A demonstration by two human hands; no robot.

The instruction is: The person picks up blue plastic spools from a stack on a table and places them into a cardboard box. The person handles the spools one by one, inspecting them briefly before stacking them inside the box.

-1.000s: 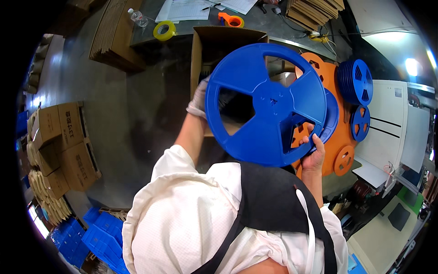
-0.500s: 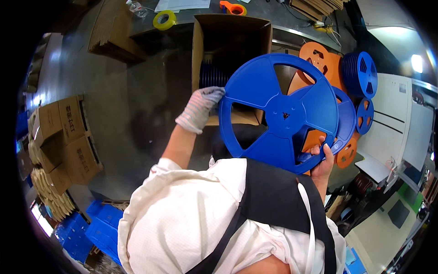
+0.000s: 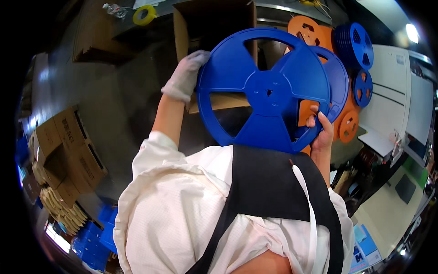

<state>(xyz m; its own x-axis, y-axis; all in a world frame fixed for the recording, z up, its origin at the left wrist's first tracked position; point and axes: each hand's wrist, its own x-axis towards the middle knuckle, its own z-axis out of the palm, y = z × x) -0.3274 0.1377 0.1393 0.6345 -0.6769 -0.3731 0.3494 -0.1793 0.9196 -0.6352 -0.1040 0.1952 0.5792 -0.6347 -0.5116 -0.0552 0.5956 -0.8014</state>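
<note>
A large blue plastic reel [image 3: 269, 89] with cut-out windows is held up in front of my chest, its flat face toward me. My left hand [image 3: 186, 75], in a pale knit glove, closes on the reel's left rim; its fingertips are partly hidden behind the edge. At the lower right my bare right hand [image 3: 323, 131] grips the rim, thumb on the near face and fingers showing through a window. Behind it, to the right, a second blue reel [image 3: 337, 75] is mostly covered; I cannot tell whether my right hand also holds it. An open cardboard box [image 3: 181, 34] stands beyond.
Orange reels [image 3: 301, 26], a stack of blue reels [image 3: 363, 44] and a smaller blue reel [image 3: 363, 89] stand at the right. Yellow tape [image 3: 144, 15] and a plastic bottle [image 3: 114, 10] lie on the far bench. Cartons [image 3: 70, 150] and blue bins [image 3: 91, 244] sit at left.
The view has shifted, so the box and bench sit higher in the picture. The reel stays between both my hands and covers more of the box's opening.
</note>
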